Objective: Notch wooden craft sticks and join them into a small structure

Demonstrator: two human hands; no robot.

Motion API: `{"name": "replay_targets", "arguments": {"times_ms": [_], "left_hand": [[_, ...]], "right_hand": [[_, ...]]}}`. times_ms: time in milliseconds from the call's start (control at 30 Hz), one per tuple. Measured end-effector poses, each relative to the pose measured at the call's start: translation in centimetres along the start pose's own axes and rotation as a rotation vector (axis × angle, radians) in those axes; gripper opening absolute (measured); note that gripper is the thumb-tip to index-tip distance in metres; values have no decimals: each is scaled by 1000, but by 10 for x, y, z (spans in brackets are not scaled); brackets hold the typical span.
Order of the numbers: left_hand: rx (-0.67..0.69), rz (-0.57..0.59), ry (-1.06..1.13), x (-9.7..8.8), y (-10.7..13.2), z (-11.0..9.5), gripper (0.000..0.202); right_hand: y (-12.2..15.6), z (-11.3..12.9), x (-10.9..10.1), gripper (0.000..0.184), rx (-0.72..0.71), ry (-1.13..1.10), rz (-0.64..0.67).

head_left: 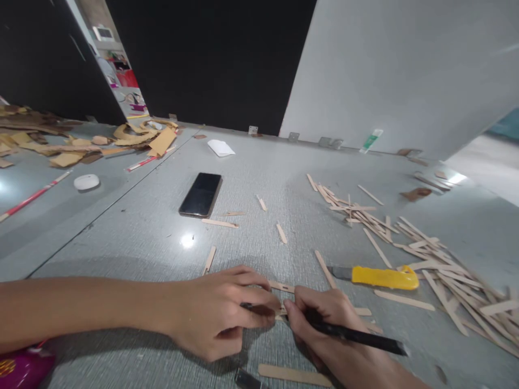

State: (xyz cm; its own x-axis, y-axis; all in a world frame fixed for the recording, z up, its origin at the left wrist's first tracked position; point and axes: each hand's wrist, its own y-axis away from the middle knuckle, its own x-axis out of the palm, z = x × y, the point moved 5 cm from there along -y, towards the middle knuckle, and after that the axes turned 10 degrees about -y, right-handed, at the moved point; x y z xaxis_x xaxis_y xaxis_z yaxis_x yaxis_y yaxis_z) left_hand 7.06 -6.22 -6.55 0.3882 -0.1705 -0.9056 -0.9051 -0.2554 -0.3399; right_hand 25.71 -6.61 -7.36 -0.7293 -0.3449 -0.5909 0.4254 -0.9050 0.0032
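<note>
My right hand (330, 324) is closed around a slim black pen-like tool (365, 339), its rear end pointing right and its tip hidden behind my fingers. Opposite it, my left hand (227, 308) lies with bent fingers pressed onto small wooden craft sticks (284, 287) on the table. The two hands nearly meet over these sticks, so most of the work between them is covered. A small dark bit shows between my left fingers; I cannot make out what it is. Below the hands lie a wider craft stick (294, 374) and a small black piece (249, 380).
Right of my hand lies a yellow utility knife (383, 277), blade out, beside a heap of craft sticks (446, 270). Farther back are a phone (201, 194), a white mouse (86, 182), folded paper (221, 147), a green-white tube (371, 140) and cardboard scraps (138, 135).
</note>
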Motion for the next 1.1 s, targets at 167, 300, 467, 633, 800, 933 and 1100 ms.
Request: {"name": "replay_targets", "arguments": {"times_ms": [167,300,467,633,800,933,1100], "left_hand": [[4,-4,-5,-1,-1,0,43],[8,-4,-11,-1,-1,0,42],[9,1,-6,0,-1,0,41],[4,2,-1,0,0,0,43],[3,10,7,0,0,-1,43],[2,15,4,0,-1,-1,42],[5,16,-3,0,-1,0,42]], "right_hand": [[0,-6,3,46,93,-40,56],[2,-10,5,46,163,-108,92],[2,-11,5,47,168,-122,99],[3,-16,5,48,164,-119,97],[5,-13,4,47,185,-141,105],[5,-11,3,46,200,-161,114],[6,-18,5,46,190,-173,115]]}}
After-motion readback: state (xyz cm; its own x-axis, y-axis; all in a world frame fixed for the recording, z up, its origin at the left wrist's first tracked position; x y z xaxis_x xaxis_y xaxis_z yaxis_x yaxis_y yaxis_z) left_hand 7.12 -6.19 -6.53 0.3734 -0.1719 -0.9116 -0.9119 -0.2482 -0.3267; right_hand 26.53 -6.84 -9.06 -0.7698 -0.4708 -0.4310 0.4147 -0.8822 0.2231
